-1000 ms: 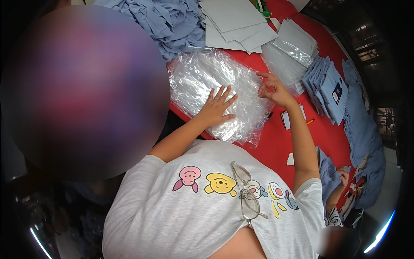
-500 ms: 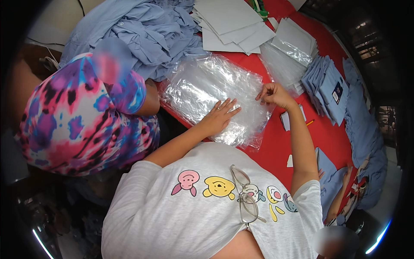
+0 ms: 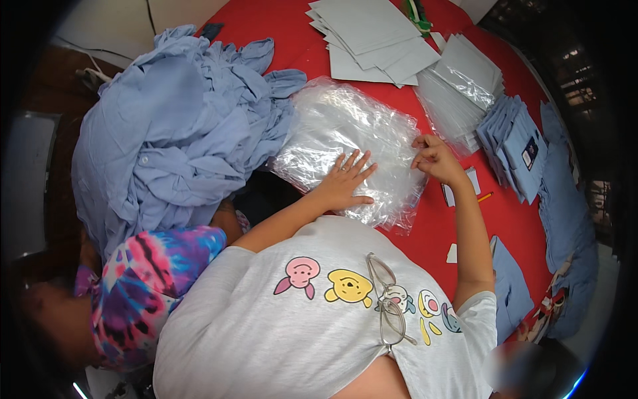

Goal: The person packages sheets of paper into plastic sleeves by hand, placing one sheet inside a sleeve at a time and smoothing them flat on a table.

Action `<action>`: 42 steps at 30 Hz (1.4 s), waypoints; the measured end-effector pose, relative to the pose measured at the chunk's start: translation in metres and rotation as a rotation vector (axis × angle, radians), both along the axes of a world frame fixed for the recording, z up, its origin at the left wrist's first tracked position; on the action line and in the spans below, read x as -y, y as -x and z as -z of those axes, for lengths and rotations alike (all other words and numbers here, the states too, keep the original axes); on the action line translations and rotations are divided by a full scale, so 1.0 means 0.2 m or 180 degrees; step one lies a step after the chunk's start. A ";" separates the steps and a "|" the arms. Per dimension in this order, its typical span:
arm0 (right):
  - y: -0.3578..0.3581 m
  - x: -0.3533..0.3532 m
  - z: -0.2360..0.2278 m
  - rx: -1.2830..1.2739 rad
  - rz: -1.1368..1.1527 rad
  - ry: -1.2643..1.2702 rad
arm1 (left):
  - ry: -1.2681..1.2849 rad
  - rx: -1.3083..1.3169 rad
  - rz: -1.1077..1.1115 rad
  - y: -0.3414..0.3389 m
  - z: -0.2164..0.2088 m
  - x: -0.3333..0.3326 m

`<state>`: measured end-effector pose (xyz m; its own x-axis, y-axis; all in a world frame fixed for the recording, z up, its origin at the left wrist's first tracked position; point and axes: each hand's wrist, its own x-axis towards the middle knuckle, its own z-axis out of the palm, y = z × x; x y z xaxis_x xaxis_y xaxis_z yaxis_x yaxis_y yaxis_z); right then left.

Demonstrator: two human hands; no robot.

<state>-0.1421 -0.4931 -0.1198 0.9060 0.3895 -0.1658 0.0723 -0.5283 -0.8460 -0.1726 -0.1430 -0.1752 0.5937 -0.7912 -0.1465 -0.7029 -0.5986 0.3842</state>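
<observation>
A stack of clear plastic bags (image 3: pixel 372 126) lies on the red-covered table before me, shiny and crinkled. My left hand (image 3: pixel 344 185) rests flat on its near left part, fingers spread and a ring on one of them. At the stack's right edge, my right hand (image 3: pixel 435 159) has its fingers curled in a pinch on the edge of a plastic bag. How many layers it has caught is too fine to see.
Left, a co-worker's tie-dye sleeve (image 3: pixel 153 286) is beside a heap of blue shirts (image 3: pixel 179 133). Grey cardboard sheets (image 3: pixel 365 30), bagged sheets (image 3: pixel 458 86) and folded blue shirts (image 3: pixel 515 146) lie beyond. A notepad (image 3: pixel 470 181) and pencil (image 3: pixel 487 197) are near my right wrist.
The co-worker has leaned down and left, and the heap of blue shirts has shifted toward them off the back. My left hand stays on the bags; my right fingers remain at their edge.
</observation>
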 end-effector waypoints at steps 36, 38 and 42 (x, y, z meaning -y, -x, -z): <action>0.88 -0.57 0.36 -0.1160 0.3126 -0.0771 | 0.0887 0.0288 -0.0520 0.15 0.31 0.02; 0.92 -0.55 0.45 -0.1173 0.3179 -0.1015 | 0.0729 0.0200 -0.0578 0.15 0.30 -0.01; 0.88 -0.53 0.45 -0.1160 0.3090 -0.0840 | 0.0478 -0.0086 -0.0420 0.08 0.26 -0.03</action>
